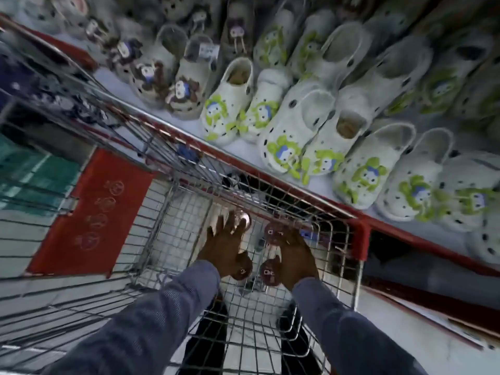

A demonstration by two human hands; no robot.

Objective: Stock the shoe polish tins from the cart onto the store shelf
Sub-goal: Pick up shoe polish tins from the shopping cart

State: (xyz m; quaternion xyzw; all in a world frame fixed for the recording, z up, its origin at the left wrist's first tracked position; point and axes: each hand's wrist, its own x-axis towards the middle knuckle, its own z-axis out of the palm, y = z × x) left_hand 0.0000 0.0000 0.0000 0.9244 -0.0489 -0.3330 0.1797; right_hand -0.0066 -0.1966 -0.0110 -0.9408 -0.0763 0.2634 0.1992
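Note:
Both my hands reach down into the wire cart (162, 212). My left hand (221, 247) lies with its fingers spread over dark brown round shoe polish tins: one tin (242, 219) shows at its fingertips and another (242, 267) under its thumb. My right hand (297, 255) covers two more tins, one (272, 234) at its fingertips and one (269, 272) by its thumb, both with white lettering. Whether either hand grips the tins firmly is unclear. The store shelf (243, 147) with its red front edge runs diagonally just beyond the cart.
Rows of white clogs (297, 131) with green charms fill the shelf, and darker spotted clogs (167, 77) stand further left. A red panel (94, 212) is on the cart's side. Blue sleeves cover both forearms. Pale floor tiles show through the cart's mesh.

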